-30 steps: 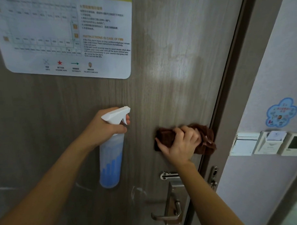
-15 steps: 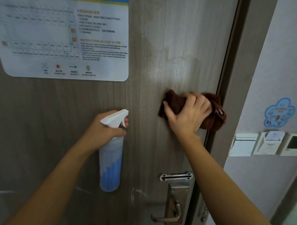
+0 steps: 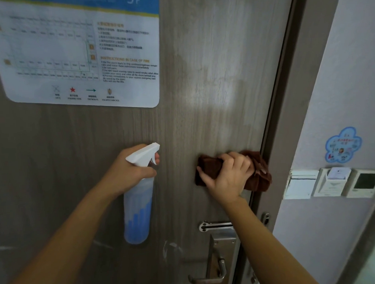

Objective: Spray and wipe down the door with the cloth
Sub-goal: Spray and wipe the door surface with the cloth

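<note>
Your right hand (image 3: 228, 178) presses bunched brown cloth (image 3: 258, 175) flat on door (image 3: 212, 77), fingers curled over it, near latch edge, above handle (image 3: 210, 277). Your left hand (image 3: 128, 171) grips spray bottle (image 3: 138, 209) at neck; bottle upright, long axis vertical, nozzle aimed right and up, toward door
</note>
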Tool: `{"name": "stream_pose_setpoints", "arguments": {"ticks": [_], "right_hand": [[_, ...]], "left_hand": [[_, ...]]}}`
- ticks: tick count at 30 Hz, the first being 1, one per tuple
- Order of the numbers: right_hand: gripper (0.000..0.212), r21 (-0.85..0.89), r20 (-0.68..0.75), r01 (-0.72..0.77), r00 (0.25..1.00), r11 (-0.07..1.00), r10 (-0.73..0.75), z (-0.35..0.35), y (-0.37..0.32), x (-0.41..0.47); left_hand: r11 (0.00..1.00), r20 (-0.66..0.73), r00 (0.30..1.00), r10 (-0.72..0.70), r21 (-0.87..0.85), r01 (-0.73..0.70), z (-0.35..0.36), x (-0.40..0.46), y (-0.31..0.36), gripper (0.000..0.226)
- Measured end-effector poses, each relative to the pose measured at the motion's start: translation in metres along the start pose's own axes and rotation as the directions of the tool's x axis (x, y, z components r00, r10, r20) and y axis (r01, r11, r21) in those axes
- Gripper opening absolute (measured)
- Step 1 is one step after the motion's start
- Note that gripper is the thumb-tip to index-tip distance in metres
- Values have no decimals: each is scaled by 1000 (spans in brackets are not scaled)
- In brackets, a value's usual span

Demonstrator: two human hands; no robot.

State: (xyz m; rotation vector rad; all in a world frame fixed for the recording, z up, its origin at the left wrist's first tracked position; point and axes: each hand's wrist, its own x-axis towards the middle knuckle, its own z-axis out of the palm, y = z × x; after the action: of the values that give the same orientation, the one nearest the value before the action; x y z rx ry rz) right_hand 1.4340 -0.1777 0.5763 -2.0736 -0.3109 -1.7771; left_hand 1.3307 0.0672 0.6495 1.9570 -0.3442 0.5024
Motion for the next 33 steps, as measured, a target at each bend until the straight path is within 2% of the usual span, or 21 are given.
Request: {"name": "stream_pose_setpoints", "arguments": {"ticks": [4, 7, 17, 21, 24, 29, 33], "right_hand": [[67, 14, -52, -112, 992, 994, 113, -7, -14, 83], [66, -8, -102, -131, 986, 991, 129, -7, -20, 109], [65, 52, -44, 56, 998, 997, -54, 0, 10, 1], [69, 77, 2, 33, 999, 997, -33, 0, 14, -15], [70, 96, 4, -33, 999, 995, 33, -5, 7, 6], [69, 74, -47, -100, 993, 992, 104, -13, -6, 91], [67, 20, -85, -97, 991, 995, 99, -12, -10, 114]], "left_hand": [[1000, 10, 1000, -2, 13, 2, -3, 1, -1, 28], [1000, 15, 1000, -7, 13, 6, -3, 2, -2, 29], [1000, 13, 1000, 4, -13, -4, -2, 1, -3, 29], [1000, 14, 1000, 1, -2, -1, -1, 1, -4, 28], [1000, 28, 1000, 0, 20, 0, -3, 1, -3, 26], [1000, 34, 999, 4, 25, -5, -4, 1, -2, 26], [1000, 19, 1000, -6, 3, 6, -2, 0, -3, 26]]}}
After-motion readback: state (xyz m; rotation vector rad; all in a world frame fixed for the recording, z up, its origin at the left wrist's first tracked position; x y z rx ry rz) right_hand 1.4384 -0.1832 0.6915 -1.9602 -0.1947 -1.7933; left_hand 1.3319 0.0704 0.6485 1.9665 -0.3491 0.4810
